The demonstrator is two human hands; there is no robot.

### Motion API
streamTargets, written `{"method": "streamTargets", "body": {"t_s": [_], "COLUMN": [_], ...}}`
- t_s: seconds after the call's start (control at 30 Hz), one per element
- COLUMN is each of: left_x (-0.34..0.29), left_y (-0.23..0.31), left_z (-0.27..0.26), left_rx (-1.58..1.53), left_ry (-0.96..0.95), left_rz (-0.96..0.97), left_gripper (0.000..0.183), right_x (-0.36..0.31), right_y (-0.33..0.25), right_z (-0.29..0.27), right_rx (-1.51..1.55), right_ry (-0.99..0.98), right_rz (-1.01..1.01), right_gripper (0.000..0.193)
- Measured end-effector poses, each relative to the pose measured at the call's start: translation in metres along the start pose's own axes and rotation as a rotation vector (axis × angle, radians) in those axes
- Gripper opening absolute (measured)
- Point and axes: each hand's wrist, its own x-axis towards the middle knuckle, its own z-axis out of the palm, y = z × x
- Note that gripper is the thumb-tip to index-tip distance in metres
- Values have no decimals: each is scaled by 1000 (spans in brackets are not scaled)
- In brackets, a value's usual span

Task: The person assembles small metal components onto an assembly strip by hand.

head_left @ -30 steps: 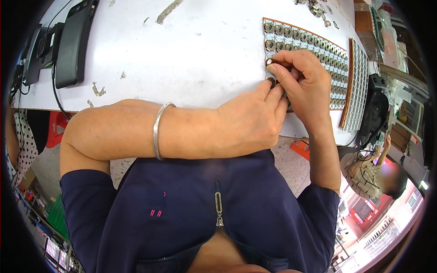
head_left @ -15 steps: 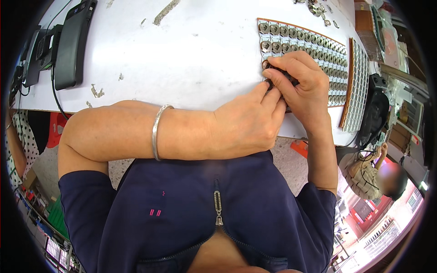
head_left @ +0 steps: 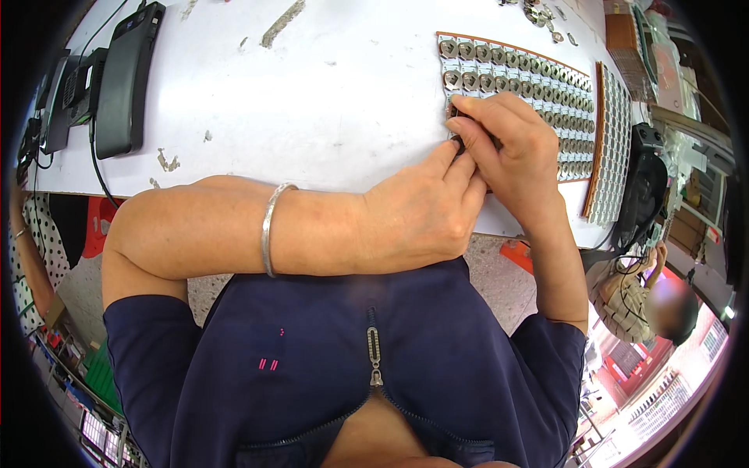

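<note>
A panel of small circuit boards (head_left: 499, 56) lies at the right of the table, with rows of round metal parts on it. Over its left edge my right hand (head_left: 519, 148) is closed in a pinch, thumb and forefinger at one of the dark round spots. My left hand (head_left: 421, 207) reaches across from the left, its fingers pressed together and their tips just below the right thumb. Something small and dark shows between the two hands, but its kind cannot be made out. Both hands cover the lower left part of the panel.
A second panel (head_left: 608, 148) stands right of the first, beside a black device (head_left: 646, 175). Loose metal pieces (head_left: 542, 15) lie at the far right. Black devices with cables, among them a power bank (head_left: 129, 86), sit at the left. Another person (head_left: 624, 304) is at the right.
The view has shifted slightly. My right thumb and forefinger have moved a little at the panel's left edge; my left hand stays nearly in place.
</note>
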Motion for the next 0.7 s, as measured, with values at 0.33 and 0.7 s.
{"method": "streamTargets", "body": {"t_s": [0.33,0.7], "left_x": [-2,6], "left_y": [-2,-33], "left_z": [-8,-34], "left_rx": [22,-117], "left_ry": [-23,-225], "left_rz": [20,32], "left_gripper": [39,40], "right_x": [3,33], "right_y": [-8,18], "right_z": [-6,-19], "right_rx": [-84,92], "right_ry": [-60,21], "right_rz": [85,144], "right_gripper": [15,16]}}
